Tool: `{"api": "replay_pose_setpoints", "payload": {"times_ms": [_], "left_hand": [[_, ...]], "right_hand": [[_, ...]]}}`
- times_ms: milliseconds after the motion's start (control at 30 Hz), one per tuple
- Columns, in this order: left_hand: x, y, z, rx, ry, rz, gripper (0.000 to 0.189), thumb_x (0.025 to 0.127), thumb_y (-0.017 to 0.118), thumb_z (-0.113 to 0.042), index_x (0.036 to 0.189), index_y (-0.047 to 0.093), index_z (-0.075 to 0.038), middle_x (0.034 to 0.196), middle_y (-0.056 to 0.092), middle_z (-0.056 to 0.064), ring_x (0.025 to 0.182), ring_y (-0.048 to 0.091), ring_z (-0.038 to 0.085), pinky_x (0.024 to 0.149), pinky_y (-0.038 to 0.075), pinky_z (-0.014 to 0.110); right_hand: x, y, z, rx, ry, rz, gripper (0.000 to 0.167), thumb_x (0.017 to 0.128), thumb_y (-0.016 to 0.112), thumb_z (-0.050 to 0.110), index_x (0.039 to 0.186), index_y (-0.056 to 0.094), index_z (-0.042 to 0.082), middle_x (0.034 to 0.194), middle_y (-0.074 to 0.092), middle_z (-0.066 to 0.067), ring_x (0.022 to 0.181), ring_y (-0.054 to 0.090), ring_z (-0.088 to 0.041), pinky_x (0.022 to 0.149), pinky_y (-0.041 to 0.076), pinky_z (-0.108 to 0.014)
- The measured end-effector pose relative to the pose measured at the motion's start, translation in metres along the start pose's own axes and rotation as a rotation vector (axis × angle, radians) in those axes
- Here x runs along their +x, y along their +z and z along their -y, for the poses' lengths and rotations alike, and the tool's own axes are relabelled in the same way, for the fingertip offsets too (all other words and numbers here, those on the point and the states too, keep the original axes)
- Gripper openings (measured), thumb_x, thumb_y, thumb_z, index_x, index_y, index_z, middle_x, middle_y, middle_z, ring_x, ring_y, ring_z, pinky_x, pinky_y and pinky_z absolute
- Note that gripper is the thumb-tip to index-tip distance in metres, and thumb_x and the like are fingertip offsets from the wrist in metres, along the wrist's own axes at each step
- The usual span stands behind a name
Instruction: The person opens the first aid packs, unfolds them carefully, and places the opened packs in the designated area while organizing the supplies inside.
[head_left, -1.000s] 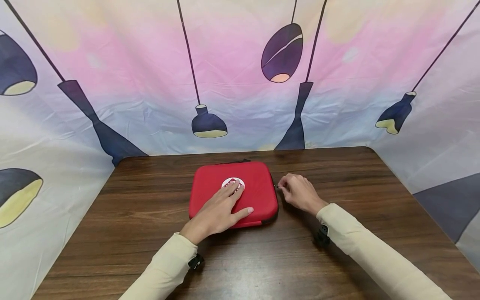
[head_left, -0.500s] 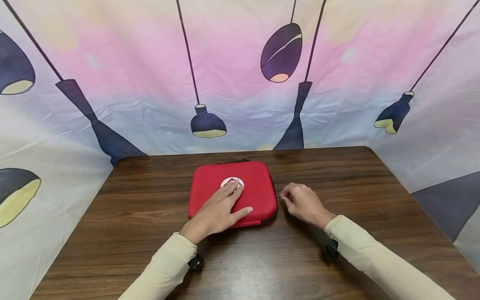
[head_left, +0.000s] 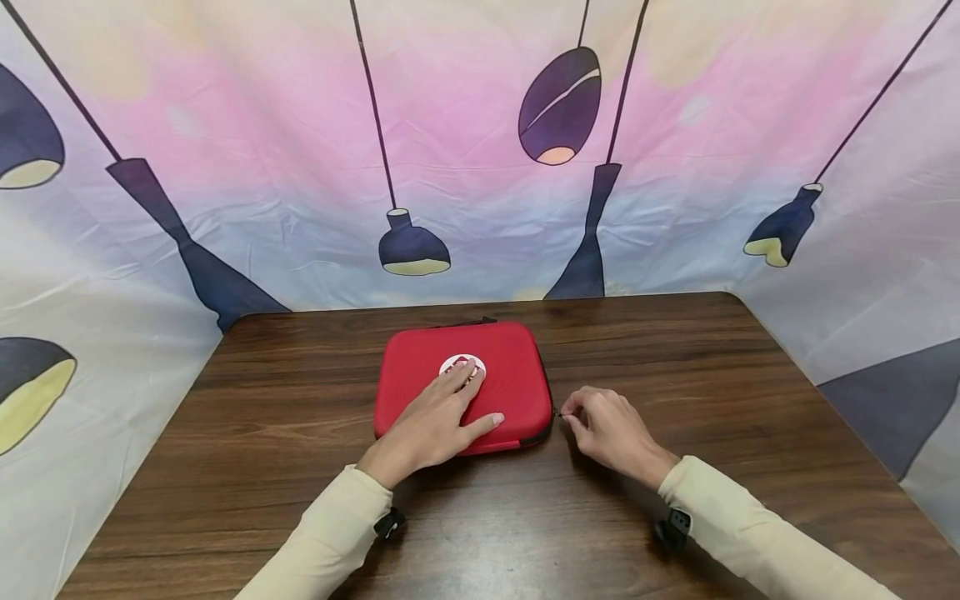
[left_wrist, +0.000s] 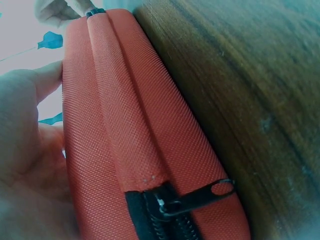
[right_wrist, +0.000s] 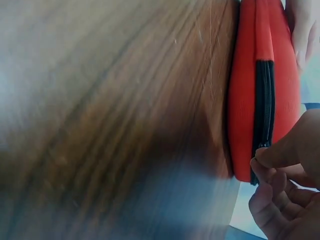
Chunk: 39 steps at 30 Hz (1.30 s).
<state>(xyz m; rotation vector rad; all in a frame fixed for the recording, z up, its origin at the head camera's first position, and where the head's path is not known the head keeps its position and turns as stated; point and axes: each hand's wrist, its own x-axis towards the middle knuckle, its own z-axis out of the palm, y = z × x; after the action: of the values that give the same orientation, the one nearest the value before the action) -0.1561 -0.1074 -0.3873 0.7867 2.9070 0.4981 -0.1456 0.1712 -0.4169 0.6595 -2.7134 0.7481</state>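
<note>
A red zippered hard case (head_left: 510, 358) lies flat on the table, a white round emblem on its lid. My left hand (head_left: 431, 429) rests on the lid with straight fingers, partly covering the emblem. At the case's right side my right hand (head_left: 611, 429) pinches a small zipper pull between thumb and index finger; the fingers mostly hide it. The right wrist view shows the black zipper (right_wrist: 265, 95) running along the side to the slider at those fingertips. Another zipper pull (left_wrist: 200, 199) hangs loose near the case's left front corner, in the left wrist view.
The brown wooden table (head_left: 712, 367) extends around the case on all sides. A patterned cloth backdrop (head_left: 480, 167) with printed lamps hangs behind and beside it. A black strap (head_left: 480, 322) shows at the case's far edge.
My right hand has moved toward me along the case's right side, carrying the zipper pull closer to the near corner. The left hand and the case have stayed in place.
</note>
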Motion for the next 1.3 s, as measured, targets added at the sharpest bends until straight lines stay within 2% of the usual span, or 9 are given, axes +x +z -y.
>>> {"api": "replay_pose_setpoints", "payload": {"times_ms": [267, 733, 967, 1133, 1300], "left_hand": [[0.0, 0.001, 0.0, 0.005, -0.003, 0.003, 0.081, 0.098, 0.056, -0.057, 0.158, 0.034, -0.006, 0.165, 0.026, 0.012, 0.153, 0.02, 0.03, 0.124, 0.018, 0.042], [0.0, 0.0, -0.001, -0.009, -0.008, 0.003, 0.08, 0.098, 0.056, -0.056, 0.158, 0.035, -0.007, 0.165, 0.026, 0.012, 0.153, 0.02, 0.03, 0.123, 0.018, 0.043], [0.0, 0.0, -0.001, 0.005, 0.0, -0.005, 0.078, 0.099, 0.056, -0.053, 0.157, 0.036, -0.005, 0.165, 0.027, 0.014, 0.152, 0.022, 0.031, 0.123, 0.019, 0.044], [0.0, -0.003, -0.003, 0.027, 0.002, -0.013, 0.074, 0.1, 0.057, -0.05, 0.156, 0.038, -0.005, 0.163, 0.03, 0.015, 0.152, 0.024, 0.032, 0.122, 0.021, 0.046], [0.0, -0.005, -0.004, 0.06, -0.006, -0.012, 0.074, 0.099, 0.059, -0.049, 0.155, 0.04, -0.005, 0.162, 0.032, 0.015, 0.15, 0.027, 0.033, 0.12, 0.027, 0.049]], "right_hand": [[-0.009, 0.0, 0.011, 0.036, 0.041, 0.002, 0.012, 0.081, 0.077, -0.001, 0.081, 0.073, 0.01, 0.077, 0.067, 0.005, 0.06, 0.051, -0.001, 0.052, 0.044, -0.022], [-0.018, 0.002, 0.027, 0.091, 0.006, 0.023, 0.014, 0.081, 0.078, -0.001, 0.08, 0.072, 0.012, 0.077, 0.068, 0.006, 0.059, 0.052, 0.003, 0.051, 0.044, -0.019], [-0.016, 0.002, 0.022, 0.039, -0.025, -0.018, 0.015, 0.078, 0.078, -0.001, 0.077, 0.072, 0.012, 0.075, 0.065, 0.008, 0.058, 0.05, 0.003, 0.051, 0.043, -0.02], [-0.012, 0.004, 0.016, 0.008, -0.061, -0.05, 0.016, 0.077, 0.079, -0.003, 0.077, 0.072, 0.012, 0.074, 0.063, 0.008, 0.059, 0.054, -0.002, 0.052, 0.044, -0.021], [-0.006, 0.003, 0.008, -0.016, -0.057, -0.078, 0.016, 0.078, 0.079, -0.003, 0.077, 0.072, 0.011, 0.073, 0.064, 0.007, 0.06, 0.055, -0.002, 0.051, 0.045, -0.022]]}}
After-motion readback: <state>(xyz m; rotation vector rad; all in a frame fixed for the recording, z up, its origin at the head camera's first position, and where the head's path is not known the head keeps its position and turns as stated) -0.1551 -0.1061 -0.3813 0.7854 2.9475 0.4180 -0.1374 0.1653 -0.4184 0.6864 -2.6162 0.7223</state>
